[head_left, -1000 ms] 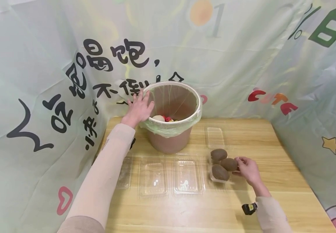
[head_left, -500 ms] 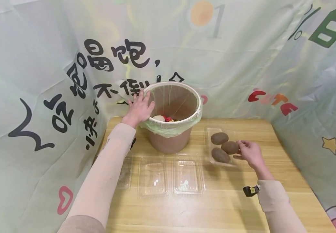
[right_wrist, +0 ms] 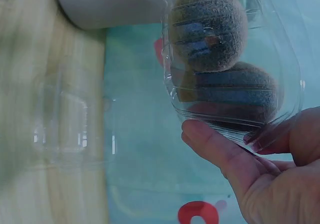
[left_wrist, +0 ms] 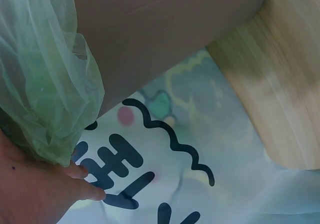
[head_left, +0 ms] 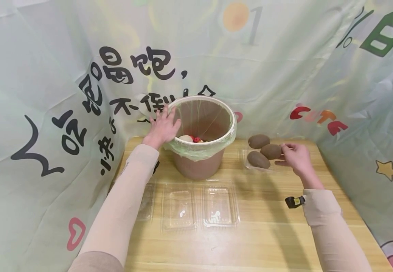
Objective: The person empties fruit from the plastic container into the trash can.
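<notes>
My right hand [head_left: 297,158] pinches the edge of a clear plastic box [right_wrist: 287,68] between thumb and fingers. Three brown kiwis [head_left: 271,151] lie in it, and two show through the wall in the right wrist view. The box is held up over the back right of the table. My left hand [head_left: 163,130] rests with spread fingers on the left rim of a brown bucket [head_left: 199,166]. A thin green bag [head_left: 196,154] lines the bucket and folds over its rim. Inside, a pale round thing [head_left: 186,138] and some small red pieces [head_left: 196,139] show.
Two clear plastic containers [head_left: 193,207] [head_left: 238,211] lie on the wooden table [head_left: 213,249] before the bucket. Another container [head_left: 146,204] is partly hidden by the left sleeve. One more container [right_wrist: 70,124] sits near the far table edge. Printed cloth walls surround the table.
My right hand has lifted the box of kiwis and carried it away from me, toward the back of the table. The left hand has stayed on the bucket rim.
</notes>
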Available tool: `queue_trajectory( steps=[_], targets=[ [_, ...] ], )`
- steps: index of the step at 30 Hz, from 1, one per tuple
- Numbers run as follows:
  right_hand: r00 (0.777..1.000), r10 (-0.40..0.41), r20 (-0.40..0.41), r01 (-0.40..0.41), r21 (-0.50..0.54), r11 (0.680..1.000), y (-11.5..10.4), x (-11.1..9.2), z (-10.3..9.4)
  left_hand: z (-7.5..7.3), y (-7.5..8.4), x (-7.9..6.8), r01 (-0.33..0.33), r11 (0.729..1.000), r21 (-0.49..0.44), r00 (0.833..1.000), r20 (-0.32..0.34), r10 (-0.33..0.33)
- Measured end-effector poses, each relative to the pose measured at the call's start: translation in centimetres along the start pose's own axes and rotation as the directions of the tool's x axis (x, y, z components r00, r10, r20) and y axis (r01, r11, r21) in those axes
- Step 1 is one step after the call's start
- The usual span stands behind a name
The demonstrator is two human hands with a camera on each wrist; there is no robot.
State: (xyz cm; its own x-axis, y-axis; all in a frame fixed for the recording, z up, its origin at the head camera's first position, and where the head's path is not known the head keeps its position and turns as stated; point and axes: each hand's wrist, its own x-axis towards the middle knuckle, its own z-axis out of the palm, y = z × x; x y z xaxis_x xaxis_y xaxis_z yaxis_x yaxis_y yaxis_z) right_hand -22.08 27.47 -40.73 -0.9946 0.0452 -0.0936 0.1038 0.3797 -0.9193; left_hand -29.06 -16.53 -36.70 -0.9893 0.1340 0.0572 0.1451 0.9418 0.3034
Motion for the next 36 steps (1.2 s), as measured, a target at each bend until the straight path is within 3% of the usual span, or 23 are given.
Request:
queue_trajectory(
  steps=[16,25,36],
  targets=[
    [0.999,-0.014,-0.045,0.012,-0.045,0.999,-4.4,1.8,-0.1,-0.1,0.0,0.1,0.001,1.000,0.016,1.000,-0.014,0.000],
    [0.994,-0.089,-0.065,0.085,-0.060,0.995,-7.1,2.5,0.4,0.1,0.0,0.0,0.003,1.000,0.007,1.000,-0.008,-0.003],
    [0.993,-0.098,-0.061,0.095,-0.044,0.995,-9.7,3.4,1.3,0.1,-0.1,0.1,0.006,1.000,0.008,1.000,-0.002,-0.006]
  ],
)
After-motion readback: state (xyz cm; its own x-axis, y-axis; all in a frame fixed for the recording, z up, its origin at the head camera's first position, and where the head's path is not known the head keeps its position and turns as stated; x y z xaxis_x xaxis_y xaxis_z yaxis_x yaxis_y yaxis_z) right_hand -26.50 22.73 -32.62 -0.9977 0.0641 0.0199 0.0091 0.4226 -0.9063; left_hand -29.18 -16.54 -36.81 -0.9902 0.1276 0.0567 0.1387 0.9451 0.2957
